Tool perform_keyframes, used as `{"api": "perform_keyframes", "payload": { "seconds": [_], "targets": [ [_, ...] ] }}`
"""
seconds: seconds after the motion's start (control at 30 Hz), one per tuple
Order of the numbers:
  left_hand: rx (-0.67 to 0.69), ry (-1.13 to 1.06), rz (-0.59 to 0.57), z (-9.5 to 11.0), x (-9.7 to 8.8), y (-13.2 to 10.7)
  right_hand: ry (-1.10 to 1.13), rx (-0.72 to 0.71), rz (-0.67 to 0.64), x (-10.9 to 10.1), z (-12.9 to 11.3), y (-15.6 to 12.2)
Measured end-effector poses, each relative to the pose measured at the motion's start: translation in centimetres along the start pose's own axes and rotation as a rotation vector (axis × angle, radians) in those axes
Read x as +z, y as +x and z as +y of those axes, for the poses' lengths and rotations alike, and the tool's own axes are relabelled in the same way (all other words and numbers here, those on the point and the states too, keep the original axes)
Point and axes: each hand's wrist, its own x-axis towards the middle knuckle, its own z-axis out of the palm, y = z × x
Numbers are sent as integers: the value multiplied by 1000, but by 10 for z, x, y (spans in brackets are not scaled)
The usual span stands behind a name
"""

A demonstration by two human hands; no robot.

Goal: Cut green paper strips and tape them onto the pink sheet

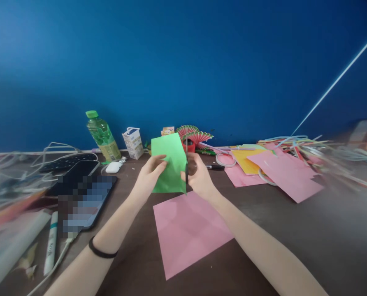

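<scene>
My left hand (151, 172) pinches the left edge of a green sheet of paper (170, 160), holding it upright above the dark table. My right hand (198, 177) is closed round a pair of scissors (186, 164), whose blades run vertically along the paper's right edge. Below both hands a creased pink square of paper (188, 230) lies flat on the table.
At the left lie a tablet (84, 201), a keyboard, cables and a white marker (50, 242). A green bottle (102, 135) and a small carton (133, 142) stand by the blue wall. Paper fans (193, 135), a black marker, pink and orange sheets (282, 172) and coloured straws fill the right.
</scene>
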Motion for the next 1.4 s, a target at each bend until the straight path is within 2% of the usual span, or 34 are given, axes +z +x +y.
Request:
{"api": "perform_keyframes", "payload": {
  "seconds": [0.07, 0.1, 0.13, 0.2, 0.27, 0.33, 0.4, 0.47, 0.57, 0.63, 0.7, 0.83, 1.07, 1.4],
  "targets": [
    [-30, -38, 171, -2, -4, 4, 94, -9, 28, -6, -4, 3],
    [-89, -109, 213, -1, -7, 6, 131, -19, 28, -10, -6, 4],
    [-168, -201, 200, 0, -9, 7, 153, -29, 19, -13, -7, 4],
    [-332, -350, 38, 2, -14, 7, 168, -40, -4, -20, -7, 4],
    [-388, -421, -112, 4, -18, 5, 157, -17, -27, -26, -7, 2],
    [-377, -449, -134, 4, -21, 5, 131, 43, -52, -32, -7, -1],
    [-361, -459, -72, 2, -24, 6, 118, 133, -104, -38, -9, -4],
    [-333, -475, 23, 1, -28, 10, 124, 225, -185, -42, -12, -6],
    [-255, -531, 238, 7, -35, 17, 90, 328, -298, -45, -14, -9],
    [-211, -578, 370, 14, -39, 18, 35, 366, -347, -44, -13, -11],
    [-198, -613, 431, 22, -39, 18, -12, 365, -394, -40, -8, -13],
    [-199, -635, 421, 29, -38, 15, -183, 252, -433, -30, -1, -20],
    [-183, -639, 359, 25, -39, 14, -412, 54, -295, -16, -2, -25],
    [-159, -649, 326, 20, -40, 15, -407, 54, -233, -13, 0, -27]
  ]
}}
